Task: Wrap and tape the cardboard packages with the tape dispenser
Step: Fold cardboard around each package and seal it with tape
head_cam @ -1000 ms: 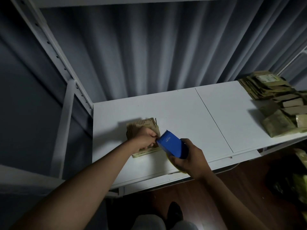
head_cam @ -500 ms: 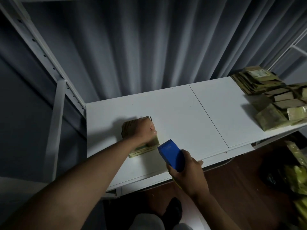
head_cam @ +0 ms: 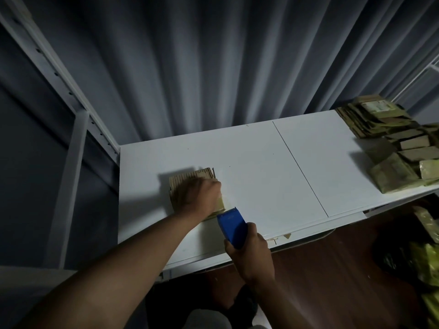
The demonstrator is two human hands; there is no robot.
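pressing down on a cardboard package (head_cam: pixel 190 180), the left hand (head_cam: pixel 202 195) covers most of its top with fingers curled over the package's right edge, so the grip is holding the package in place on the white surface (head_cam: pixel 261 167). the package lies flat near the surface's left end, its ridged cardboard edge showing beyond the knuckles on the far side. a pale strip of tape (head_cam: pixel 226 202) shows at the package's near right corner, running toward the tape dispenser (head_cam: pixel 231 225).

the right hand (head_cam: pixel 251 255) wraps its fingers and thumb around the blue tape dispenser from below, a full grip on the body. the dispenser's toothed front edge points up and away, just beside the package's near right corner; whether it touches the package cannot be told. the dispenser sits over the near part of the surface, close to its front edge.

a thin seam (head_cam: pixel 299 167) splits the surface into two panels. at the far right end lies a pile of packages (head_cam: pixel 392 141), some fanned in a stack at the back, others flat and overlapping nearer the front edge, well apart from the hands. small scraps (head_cam: pixel 286 236) lie on the front edge near the right hand. grey curtains (head_cam: pixel 213 67) hang behind, and a white metal frame (head_cam: pixel 71 138) stands at the left. dark wooden floor (head_cam: pixel 332 269) shows below.
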